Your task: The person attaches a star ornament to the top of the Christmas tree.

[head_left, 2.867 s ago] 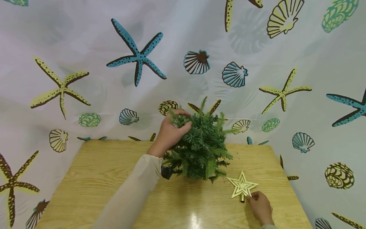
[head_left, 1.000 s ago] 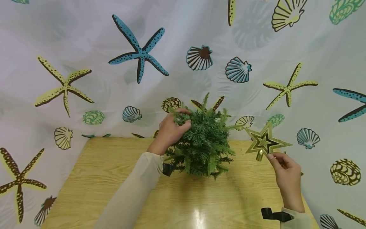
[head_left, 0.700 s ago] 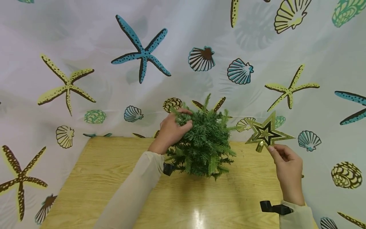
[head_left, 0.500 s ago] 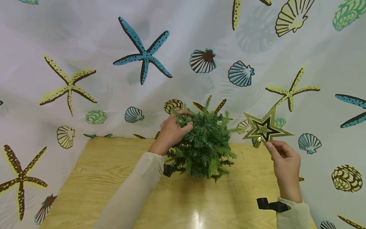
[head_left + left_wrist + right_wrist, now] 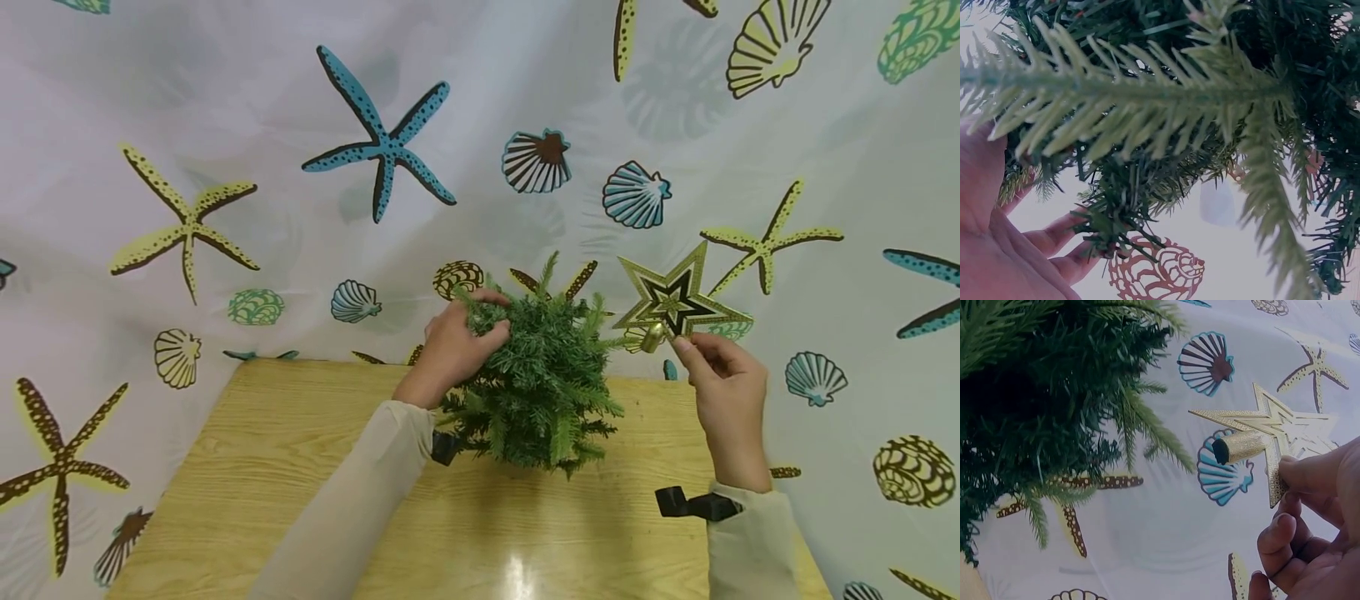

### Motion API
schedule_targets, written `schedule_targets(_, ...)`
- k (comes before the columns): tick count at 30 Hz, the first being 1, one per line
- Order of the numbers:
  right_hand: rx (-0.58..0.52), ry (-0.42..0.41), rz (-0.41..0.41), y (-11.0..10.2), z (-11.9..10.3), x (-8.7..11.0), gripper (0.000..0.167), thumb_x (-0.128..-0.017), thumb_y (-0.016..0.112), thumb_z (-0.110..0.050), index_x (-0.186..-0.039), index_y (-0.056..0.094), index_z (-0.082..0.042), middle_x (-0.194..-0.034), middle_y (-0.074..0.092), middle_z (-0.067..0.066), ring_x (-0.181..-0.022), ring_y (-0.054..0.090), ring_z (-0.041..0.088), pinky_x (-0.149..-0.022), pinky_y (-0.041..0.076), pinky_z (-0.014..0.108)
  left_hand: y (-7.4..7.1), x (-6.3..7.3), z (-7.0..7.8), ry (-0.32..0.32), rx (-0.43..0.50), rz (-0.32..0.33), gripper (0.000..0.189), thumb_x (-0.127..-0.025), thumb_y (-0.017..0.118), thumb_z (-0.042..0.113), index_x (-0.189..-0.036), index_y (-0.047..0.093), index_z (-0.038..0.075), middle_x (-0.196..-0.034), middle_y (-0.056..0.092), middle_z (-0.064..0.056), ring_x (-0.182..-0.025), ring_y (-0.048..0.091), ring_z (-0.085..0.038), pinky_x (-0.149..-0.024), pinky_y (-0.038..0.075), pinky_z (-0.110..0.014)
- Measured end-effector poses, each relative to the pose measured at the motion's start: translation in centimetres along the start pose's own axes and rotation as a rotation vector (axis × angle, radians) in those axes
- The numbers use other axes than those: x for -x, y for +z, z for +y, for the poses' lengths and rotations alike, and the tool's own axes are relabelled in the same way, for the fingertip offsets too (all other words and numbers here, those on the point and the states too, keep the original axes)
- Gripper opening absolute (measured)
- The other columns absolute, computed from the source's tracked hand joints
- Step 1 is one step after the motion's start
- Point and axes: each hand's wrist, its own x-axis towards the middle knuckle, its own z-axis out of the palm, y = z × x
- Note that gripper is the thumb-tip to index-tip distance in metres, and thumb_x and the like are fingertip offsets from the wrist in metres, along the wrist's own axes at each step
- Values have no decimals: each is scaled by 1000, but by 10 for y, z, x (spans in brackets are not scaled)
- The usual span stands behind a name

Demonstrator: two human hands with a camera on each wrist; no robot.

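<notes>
A small artificial Christmas tree (image 5: 536, 383) stands on the wooden table, its green branches filling much of both wrist views. My left hand (image 5: 455, 343) holds the tree's upper left branches, thumb and fingers curved about them; in the left wrist view the fingers (image 5: 1054, 237) reach behind the needles. My right hand (image 5: 727, 387) pinches a gold star tree topper (image 5: 678, 302) by one lower point, raised above the table to the right of the tree. The topper's hollow gold socket (image 5: 1238, 447) faces the tree in the right wrist view, its open end dark.
The wooden table (image 5: 300, 467) runs back to a white curtain (image 5: 465, 100) printed with starfish and shells, which hangs close behind the tree. Black straps (image 5: 697, 505) sit on the wrists over pale sleeves.
My right hand has picked the star topper up off the table, raised it and carried it leftward, nearer the tree. The left hand keeps its hold on the branches.
</notes>
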Motion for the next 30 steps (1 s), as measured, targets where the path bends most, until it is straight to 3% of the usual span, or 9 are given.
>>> schedule_targets(5, -36, -16, -56, 16, -7, -9, 21, -99, 73, -15, -106, 76, 4, -80, 62, -5, -65, 52, 12, -58, 42, 25, -1, 0, -1, -2, -1, 5, 31, -101, 62, 38, -132, 63, 37, -161, 39, -9, -144, 40, -37, -121, 9, -60)
schedule_targets(12, -103, -41, -128, 40, -19, -24, 24, -99, 73, -15, -106, 74, 8, -81, 64, -4, -67, 52, 16, -62, 44, 27, 0, -1, -1, 18, -9, 6, 33, -101, 62, 37, -133, 63, 35, -162, 40, -9, -149, 35, -34, -123, -2, -60)
schedule_targets(21, -131, -33, -212, 66, -24, -30, 24, -100, 72, -15, -107, 74, 7, -87, 66, -2, -71, 55, 15, -66, 47, 30, -1, -2, -1, 61, -56, 8, 33, -101, 61, 35, -134, 63, 31, -158, 46, -3, -148, 37, -30, -120, 0, -68)
schedule_targets(30, -107, -15, -277, 86, -29, -38, 28, -100, 73, -20, -109, 75, 6, -94, 68, 14, -74, 57, 15, -69, 49, 30, -2, 1, -3, 55, -52, 1, 33, -101, 61, 35, -134, 63, 32, -159, 45, -4, -149, 36, -31, -120, -1, -68)
